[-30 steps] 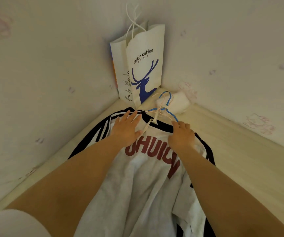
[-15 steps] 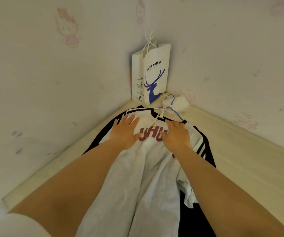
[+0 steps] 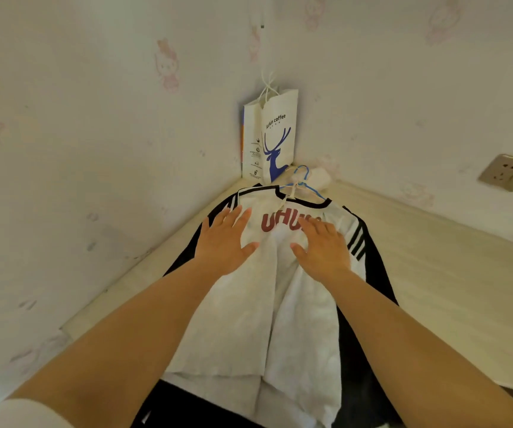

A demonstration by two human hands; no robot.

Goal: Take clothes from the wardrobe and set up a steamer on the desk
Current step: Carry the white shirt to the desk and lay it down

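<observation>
Pressing flat w/ both: left hand (image 3: 222, 244) & right hand (image 3: 323, 250), fingers straight, grasping nothing, on white shirt (image 3: 267, 304) lying across desk (image 3: 449, 273).

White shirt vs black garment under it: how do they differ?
The white shirt lies on top, in full view; the black garment lies beneath, showing only at the edges. The white shirt bears red letters and a black collar trim; the black garment shows white stripes near the shoulder. Both hands, left and right, rest flat on the white shirt, not the black garment. Both lie on the desk, with hangers at their collars.
</observation>
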